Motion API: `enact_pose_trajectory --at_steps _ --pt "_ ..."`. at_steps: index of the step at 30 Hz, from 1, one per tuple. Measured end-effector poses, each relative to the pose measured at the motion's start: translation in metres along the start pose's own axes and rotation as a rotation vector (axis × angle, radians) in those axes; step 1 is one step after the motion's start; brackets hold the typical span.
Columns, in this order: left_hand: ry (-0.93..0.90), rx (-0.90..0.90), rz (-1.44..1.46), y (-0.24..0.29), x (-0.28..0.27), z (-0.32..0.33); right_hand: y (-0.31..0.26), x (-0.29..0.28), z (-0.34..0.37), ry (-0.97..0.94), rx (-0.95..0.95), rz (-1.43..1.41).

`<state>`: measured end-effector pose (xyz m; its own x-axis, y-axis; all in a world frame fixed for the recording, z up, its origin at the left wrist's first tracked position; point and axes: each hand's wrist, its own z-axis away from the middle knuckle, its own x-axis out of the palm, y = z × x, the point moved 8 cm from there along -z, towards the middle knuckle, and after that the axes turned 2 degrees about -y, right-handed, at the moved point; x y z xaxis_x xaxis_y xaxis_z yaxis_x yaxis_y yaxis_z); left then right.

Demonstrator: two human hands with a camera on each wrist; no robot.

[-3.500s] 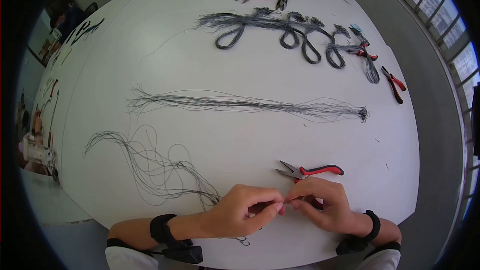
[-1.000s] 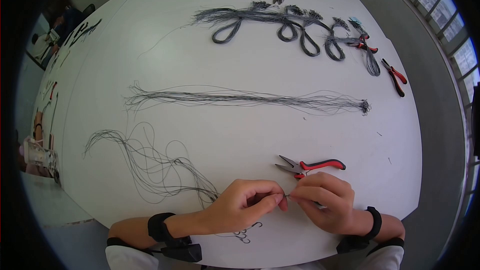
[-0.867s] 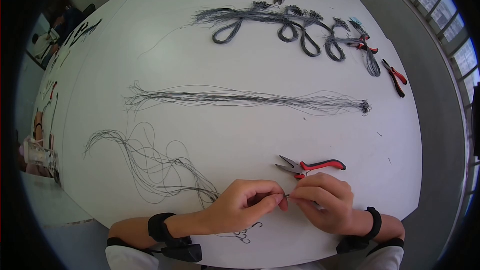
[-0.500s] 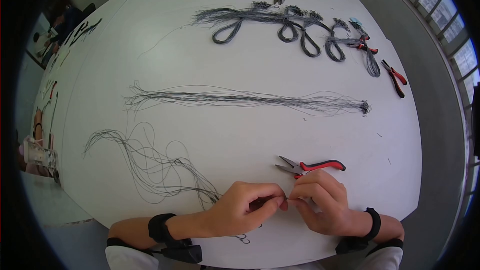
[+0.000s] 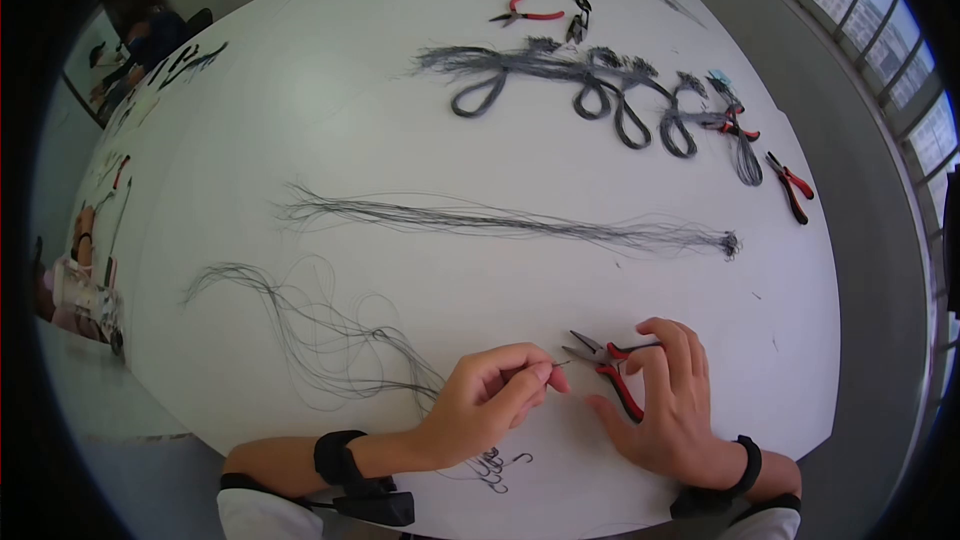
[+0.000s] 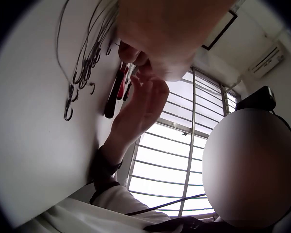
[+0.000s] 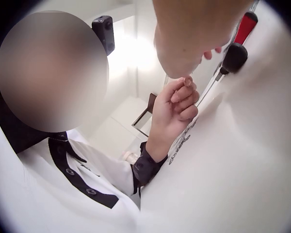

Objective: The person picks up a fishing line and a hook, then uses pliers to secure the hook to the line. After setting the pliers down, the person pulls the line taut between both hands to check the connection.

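Note:
My left hand (image 5: 492, 405) pinches a thin dark line (image 5: 563, 363) between thumb and forefinger, a short end sticking out to the right. Whether a hook sits inside that pinch I cannot tell. My right hand (image 5: 665, 410) has its fingers spread over the red-and-black pliers (image 5: 628, 398), overlapping one handle in the head view. The pliers lie with their jaws apart, pointing up and left. Below the left hand lie several dark fish hooks (image 5: 493, 470), also visible as hooks (image 6: 70, 109) in the left wrist view. Their loose tangle of lines (image 5: 300, 310) runs off to the left.
A long straight bundle of hooked lines (image 5: 500, 222) crosses the white table (image 5: 350, 150). Behind it lie several looped bundles (image 5: 540, 65), red-handled pliers (image 5: 525, 14), black snips (image 5: 578, 15) and another pair of pliers (image 5: 793, 188) near the right edge.
My right hand has let go of the spot at the left fingertips and moved right, opening over the pliers. The left hand keeps its pinch. The head view has tilted up slightly.

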<state>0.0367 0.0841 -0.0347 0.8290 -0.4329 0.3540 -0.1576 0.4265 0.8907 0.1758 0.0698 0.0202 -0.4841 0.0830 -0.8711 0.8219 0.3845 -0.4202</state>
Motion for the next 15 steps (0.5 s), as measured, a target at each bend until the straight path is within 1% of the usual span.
enact_pose_trajectory --at_steps 1,2,3,4,6,10,12,13,15 --pt "0.02 -0.022 0.131 -0.001 -0.001 0.0 -0.001 -0.001 0.002 0.006 -0.012 -0.001" --pt "0.026 -0.01 0.125 -0.001 -0.003 -0.001 0.002 0.002 0.004 -0.041 0.009 0.066" --pt "0.033 -0.04 0.192 -0.004 -0.005 -0.002 0.005 0.004 0.005 -0.085 0.032 0.134" --pt "0.04 -0.07 0.26 -0.007 -0.006 -0.003 0.005 0.003 0.006 -0.075 0.023 0.134" --pt "0.049 -0.067 0.271 -0.003 -0.007 -0.003 0.002 0.006 0.006 -0.105 -0.059 0.184" --pt "0.062 -0.08 0.313 -0.004 -0.008 -0.004 0.005 0.009 0.004 -0.067 -0.106 0.184" --pt "0.053 -0.081 0.315 -0.005 -0.007 -0.004 0.011 0.006 0.003 0.024 -0.087 0.019" --pt "0.046 -0.086 0.319 -0.005 -0.007 -0.004 0.011 0.006 0.002 0.025 -0.088 0.019" --pt "0.045 -0.092 0.315 -0.006 -0.006 -0.004 0.005 0.004 0.001 0.003 -0.126 -0.169"
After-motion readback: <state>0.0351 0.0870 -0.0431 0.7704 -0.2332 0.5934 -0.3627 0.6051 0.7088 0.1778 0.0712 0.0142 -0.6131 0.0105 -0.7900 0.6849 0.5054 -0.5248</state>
